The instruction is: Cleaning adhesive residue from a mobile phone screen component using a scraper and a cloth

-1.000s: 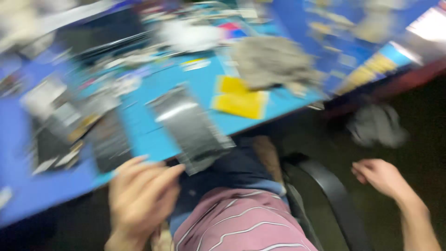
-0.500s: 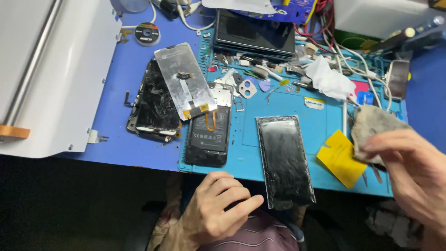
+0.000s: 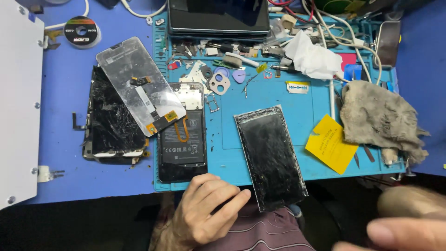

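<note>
Left hand (image 3: 206, 214) lies loose and empty at 6 o'clock, just beside the cracked panel (image 3: 271, 155) on the mat (image 3: 278, 100). Right hand (image 3: 404, 227) at 4 o'clock — blurred, grip unclear.

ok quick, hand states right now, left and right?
Left hand: open, empty, resting at the mat edge beside the cracked screen panel.
Right hand: blurred at the frame corner, cannot tell.

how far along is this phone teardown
Done: the opened phone lies with its battery exposed, a removed display panel rests across the cracked screen, and another shattered panel overhangs the blue mat's edge. In hand: nothing; the left hand rests at the table edge, the right hand is blurred. Left: no reassembly visible.
</note>
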